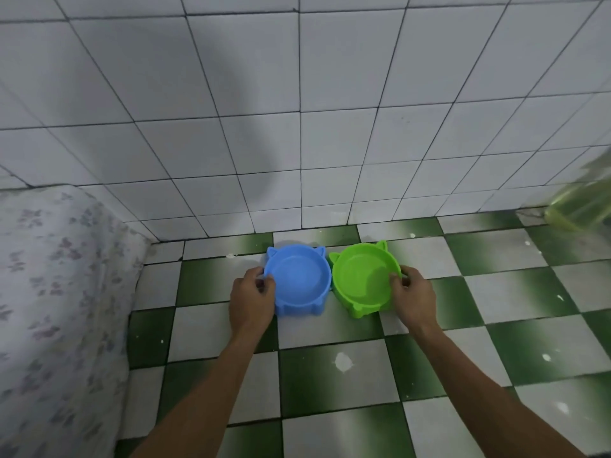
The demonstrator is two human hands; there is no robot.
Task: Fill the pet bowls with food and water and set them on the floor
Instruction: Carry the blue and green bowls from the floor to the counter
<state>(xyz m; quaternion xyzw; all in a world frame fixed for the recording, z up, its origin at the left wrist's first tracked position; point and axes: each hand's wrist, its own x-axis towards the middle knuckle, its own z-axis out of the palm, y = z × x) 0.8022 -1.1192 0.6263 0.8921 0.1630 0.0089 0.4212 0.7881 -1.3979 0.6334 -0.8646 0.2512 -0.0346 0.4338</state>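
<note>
- The 2 cat-eared bowls sit side by side on the floor (330, 391) at the frame's centre, close to the white tiled wall (297, 127): blue bowl (299, 279) on the left, green bowl (362, 279) just beside it on the right.
- The left hand (253, 300) has curled fingers and thumb pinching the blue bowl's left rim.
- The right hand (413, 295) pinches the green bowl's right rim the same way.
- A floral-print bed cover (59, 292) fills the left edge, well apart from the bowls.
- A blurred yellowish see-through thing (582, 203) shows at the right edge; what it is cannot be told.
- White specks dot the green-and-white checked floor tiles.
</note>
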